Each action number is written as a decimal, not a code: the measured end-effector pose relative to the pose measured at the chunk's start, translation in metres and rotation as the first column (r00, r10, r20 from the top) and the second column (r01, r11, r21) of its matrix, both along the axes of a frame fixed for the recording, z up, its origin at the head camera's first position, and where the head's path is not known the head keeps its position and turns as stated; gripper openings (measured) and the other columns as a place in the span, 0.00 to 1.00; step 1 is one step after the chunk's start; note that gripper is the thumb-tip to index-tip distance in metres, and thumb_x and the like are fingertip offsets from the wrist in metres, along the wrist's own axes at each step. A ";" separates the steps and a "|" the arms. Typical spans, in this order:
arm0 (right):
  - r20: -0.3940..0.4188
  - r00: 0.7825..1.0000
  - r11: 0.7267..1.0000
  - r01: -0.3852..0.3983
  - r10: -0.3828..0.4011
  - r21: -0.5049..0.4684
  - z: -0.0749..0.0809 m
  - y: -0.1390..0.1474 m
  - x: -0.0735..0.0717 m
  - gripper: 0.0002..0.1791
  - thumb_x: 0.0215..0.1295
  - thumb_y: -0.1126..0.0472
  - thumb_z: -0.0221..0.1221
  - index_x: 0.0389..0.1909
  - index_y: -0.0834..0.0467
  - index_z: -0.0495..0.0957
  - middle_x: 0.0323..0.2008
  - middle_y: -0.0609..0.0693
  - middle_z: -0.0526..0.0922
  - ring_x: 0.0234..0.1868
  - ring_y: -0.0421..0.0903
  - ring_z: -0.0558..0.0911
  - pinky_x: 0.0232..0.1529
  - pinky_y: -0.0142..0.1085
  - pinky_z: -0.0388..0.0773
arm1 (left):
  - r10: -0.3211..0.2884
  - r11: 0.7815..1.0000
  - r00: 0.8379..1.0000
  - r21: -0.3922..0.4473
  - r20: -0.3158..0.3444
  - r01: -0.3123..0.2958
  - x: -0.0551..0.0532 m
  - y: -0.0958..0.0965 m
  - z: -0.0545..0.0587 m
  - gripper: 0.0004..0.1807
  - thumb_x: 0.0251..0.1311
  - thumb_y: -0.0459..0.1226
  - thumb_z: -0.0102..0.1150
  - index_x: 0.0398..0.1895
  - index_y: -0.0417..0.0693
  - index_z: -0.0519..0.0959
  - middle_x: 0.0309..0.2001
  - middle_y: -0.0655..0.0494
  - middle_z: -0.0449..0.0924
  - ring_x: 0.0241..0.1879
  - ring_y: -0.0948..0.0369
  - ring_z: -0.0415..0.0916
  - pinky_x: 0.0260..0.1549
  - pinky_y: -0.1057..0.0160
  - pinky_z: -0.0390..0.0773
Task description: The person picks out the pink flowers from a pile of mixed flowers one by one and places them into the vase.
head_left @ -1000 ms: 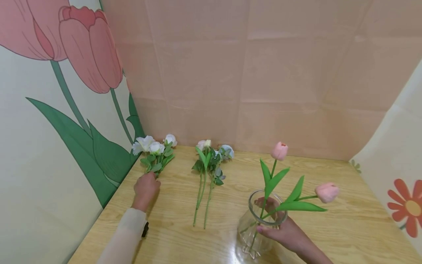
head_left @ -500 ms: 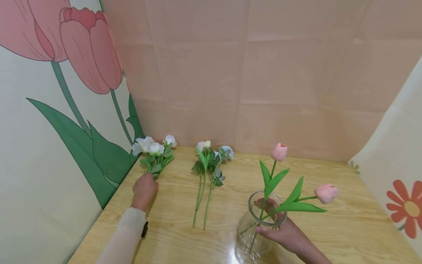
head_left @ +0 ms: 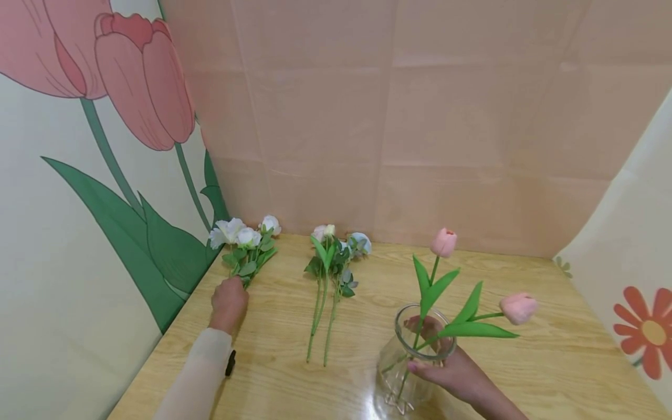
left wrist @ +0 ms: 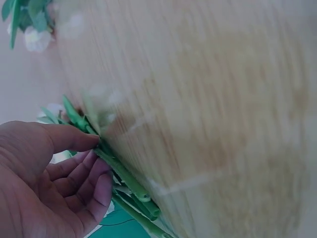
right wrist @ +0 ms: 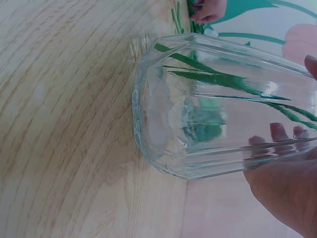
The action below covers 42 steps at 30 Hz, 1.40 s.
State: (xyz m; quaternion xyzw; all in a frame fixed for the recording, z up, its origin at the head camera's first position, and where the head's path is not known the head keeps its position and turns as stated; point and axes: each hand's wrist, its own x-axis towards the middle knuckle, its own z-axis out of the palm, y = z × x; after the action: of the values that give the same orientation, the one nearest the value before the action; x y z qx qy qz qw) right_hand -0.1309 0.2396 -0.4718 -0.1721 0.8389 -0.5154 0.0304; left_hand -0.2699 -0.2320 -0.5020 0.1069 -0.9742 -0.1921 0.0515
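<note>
Two pink tulips (head_left: 443, 242) lean in one glass vase (head_left: 391, 353), near right, the right hand (head_left: 454, 373) curled round it. Far left, below at least three white blooms (head_left: 248, 237), the left hand (head_left: 229, 300) pinches green stems (left wrist: 124, 176); only the left wrist view shows their ends.

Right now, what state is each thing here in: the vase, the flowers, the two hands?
Glass vase, mouth up and uncovered.
Upright tulip, stem in the vase, bloom raised.
Leaning tulip, stem in the vase, tilted sideways over the rim.
White flowers, bunched together.
Middle flowers, lying on the table, untouched.
Left hand, pinching the white flowers' stems.
Right hand, gripping the vase.
</note>
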 end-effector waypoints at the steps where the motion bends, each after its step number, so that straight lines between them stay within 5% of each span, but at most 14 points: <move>1: 0.001 1.000 1.000 0.001 -0.001 0.000 0.000 0.000 0.000 0.38 0.59 0.60 0.71 0.68 0.53 0.64 0.66 0.55 0.73 0.68 0.55 0.68 0.59 0.73 0.64 | 0.001 1.000 1.000 -0.001 0.000 -0.001 0.000 0.000 0.000 0.08 0.64 0.29 0.55 0.31 0.32 0.80 0.29 0.37 0.82 0.31 0.41 0.82 0.26 0.46 0.81; 6: -0.033 0.999 1.000 -0.019 0.018 -0.006 0.001 -0.001 0.001 0.38 0.59 0.61 0.71 0.67 0.55 0.64 0.65 0.57 0.74 0.67 0.66 0.68 0.57 0.72 0.67 | -0.006 1.000 1.000 -0.013 -0.010 0.006 0.000 0.003 0.003 0.09 0.64 0.27 0.53 0.28 0.31 0.80 0.29 0.36 0.82 0.31 0.42 0.83 0.25 0.47 0.82; 14: -0.051 0.999 1.000 -0.011 0.011 0.000 0.000 -0.001 0.000 0.37 0.58 0.61 0.72 0.66 0.54 0.65 0.64 0.55 0.75 0.66 0.60 0.70 0.57 0.70 0.69 | -0.021 1.000 1.000 -0.014 -0.013 0.021 0.000 0.007 0.009 0.10 0.63 0.26 0.52 0.27 0.31 0.80 0.28 0.36 0.82 0.31 0.42 0.82 0.25 0.48 0.82; 23: -0.033 0.999 1.000 -0.013 0.013 -0.004 0.000 -0.001 0.000 0.37 0.58 0.61 0.72 0.67 0.54 0.64 0.64 0.57 0.74 0.66 0.66 0.68 0.57 0.71 0.68 | -0.051 0.997 0.998 -0.051 -0.028 0.050 0.000 0.010 0.014 0.08 0.63 0.26 0.53 0.27 0.34 0.80 0.28 0.38 0.81 0.32 0.43 0.82 0.28 0.48 0.82; 31: -0.071 0.997 0.999 -0.027 0.026 -0.018 -0.001 -0.001 0.000 0.38 0.58 0.63 0.72 0.66 0.56 0.64 0.63 0.58 0.74 0.66 0.68 0.68 0.55 0.72 0.69 | -0.060 0.994 0.994 -0.092 -0.090 0.052 0.002 0.017 0.026 0.08 0.60 0.26 0.55 0.24 0.33 0.79 0.29 0.37 0.82 0.33 0.41 0.82 0.33 0.46 0.82; 37: -0.085 0.996 1.000 -0.024 0.022 -0.012 0.000 -0.001 0.000 0.38 0.58 0.63 0.72 0.66 0.55 0.65 0.63 0.56 0.74 0.66 0.56 0.71 0.55 0.71 0.69 | -0.071 0.994 0.989 -0.087 -0.131 0.060 0.005 0.023 0.032 0.09 0.62 0.27 0.57 0.24 0.32 0.80 0.27 0.38 0.82 0.30 0.42 0.82 0.32 0.46 0.82; 42: -0.077 0.997 1.000 -0.022 0.021 -0.012 0.000 -0.001 0.001 0.38 0.58 0.62 0.72 0.67 0.56 0.64 0.64 0.57 0.74 0.66 0.67 0.69 0.54 0.72 0.69 | -0.098 0.992 0.979 -0.092 -0.181 0.082 0.005 0.027 0.034 0.10 0.61 0.28 0.58 0.23 0.32 0.79 0.25 0.38 0.81 0.30 0.41 0.82 0.32 0.44 0.81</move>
State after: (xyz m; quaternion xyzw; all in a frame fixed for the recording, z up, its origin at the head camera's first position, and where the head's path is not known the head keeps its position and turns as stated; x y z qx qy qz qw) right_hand -0.1301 0.2386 -0.4718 -0.2012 0.8341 -0.5136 0.0027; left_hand -0.2644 -0.2049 -0.4680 0.0421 -0.9762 -0.1623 0.1376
